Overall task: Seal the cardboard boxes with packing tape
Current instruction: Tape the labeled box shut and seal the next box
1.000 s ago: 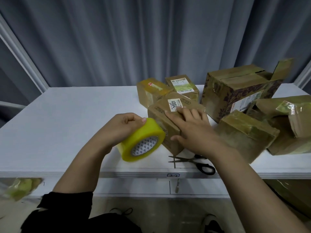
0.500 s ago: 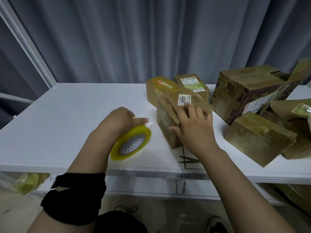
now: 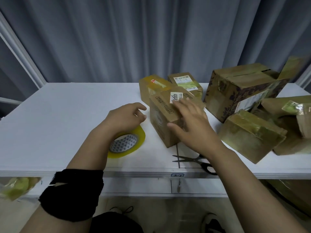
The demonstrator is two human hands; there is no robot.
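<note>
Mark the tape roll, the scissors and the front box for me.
tape roll (image 3: 126, 144): head view, on the patterned inner core, roll lying flat on the table.
scissors (image 3: 188, 159): head view, on the blades, left of the black handles.
front box (image 3: 159, 121): head view, on the box's left side face.

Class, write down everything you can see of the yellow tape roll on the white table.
The tape roll is a wide ring of glossy, translucent yellow tape on a core with a grey-and-white triangle pattern inside. It lies flat on the white table near the front edge, hole up. The left hand hangs over its far side, fingers loose, the wrist hiding part; contact cannot be told.
</note>
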